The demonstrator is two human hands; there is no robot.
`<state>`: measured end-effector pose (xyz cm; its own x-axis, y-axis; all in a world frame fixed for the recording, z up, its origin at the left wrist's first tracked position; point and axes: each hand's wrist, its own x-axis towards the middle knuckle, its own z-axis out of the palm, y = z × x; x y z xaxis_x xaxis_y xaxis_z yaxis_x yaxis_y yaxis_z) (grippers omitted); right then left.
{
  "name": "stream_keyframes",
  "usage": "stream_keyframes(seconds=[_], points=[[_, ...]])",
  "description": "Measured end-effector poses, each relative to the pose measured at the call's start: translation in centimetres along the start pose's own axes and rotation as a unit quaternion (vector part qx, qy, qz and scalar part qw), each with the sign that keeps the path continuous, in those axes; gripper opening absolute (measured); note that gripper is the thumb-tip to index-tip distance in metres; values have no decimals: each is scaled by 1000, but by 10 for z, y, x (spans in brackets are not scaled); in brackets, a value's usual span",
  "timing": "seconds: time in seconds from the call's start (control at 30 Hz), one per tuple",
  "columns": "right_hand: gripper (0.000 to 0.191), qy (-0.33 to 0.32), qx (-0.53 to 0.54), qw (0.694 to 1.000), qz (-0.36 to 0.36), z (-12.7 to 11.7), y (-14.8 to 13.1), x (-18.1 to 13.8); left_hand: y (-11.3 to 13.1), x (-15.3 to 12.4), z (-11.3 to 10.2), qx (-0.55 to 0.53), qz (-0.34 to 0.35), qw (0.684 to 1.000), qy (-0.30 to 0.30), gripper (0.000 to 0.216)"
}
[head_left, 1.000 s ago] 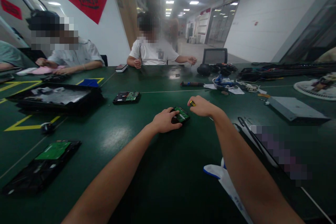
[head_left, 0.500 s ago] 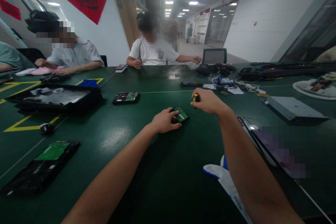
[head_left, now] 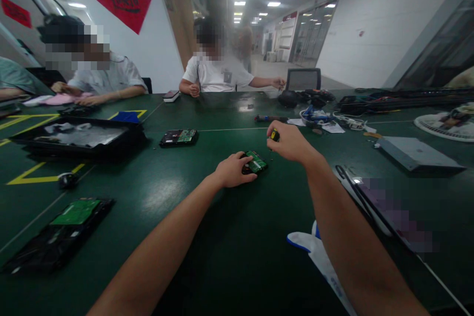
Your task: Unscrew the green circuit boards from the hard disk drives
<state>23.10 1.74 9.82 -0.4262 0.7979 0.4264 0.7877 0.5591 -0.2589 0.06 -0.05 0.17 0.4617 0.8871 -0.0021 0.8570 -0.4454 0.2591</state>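
My left hand (head_left: 237, 170) is closed around the near left side of a small hard drive (head_left: 256, 162), which lies on the green table with its circuit board facing up. Thumb and fingers press on its edges and cover part of it. Just right of the drive and a little above the table, my right hand (head_left: 291, 140) grips a screwdriver (head_left: 274, 135) by its yellow and black handle. The handle's end tilts toward me, and its shaft is mostly hidden. Tiny specks, perhaps screws, lie on the table beside the drive.
Another hard drive (head_left: 179, 137) lies further left, and a larger black device (head_left: 61, 234) with a green board sits near left. A black tray (head_left: 25, 145) stands beyond it. White gloves (head_left: 314, 244) lie under my right forearm, near a grey metal box (head_left: 420, 153). Co-workers sit opposite.
My right hand has shifted slightly left and up, tilting the screwdriver handle. My left hand keeps its hold on the hard drive, which stays in place.
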Motion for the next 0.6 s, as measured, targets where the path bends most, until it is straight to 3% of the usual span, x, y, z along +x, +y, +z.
stream_keyframes(seconds=[0.6], points=[[14, 3, 54, 998, 10, 10, -2, 1, 0, 1, 0, 2, 2, 1000, -5, 87]])
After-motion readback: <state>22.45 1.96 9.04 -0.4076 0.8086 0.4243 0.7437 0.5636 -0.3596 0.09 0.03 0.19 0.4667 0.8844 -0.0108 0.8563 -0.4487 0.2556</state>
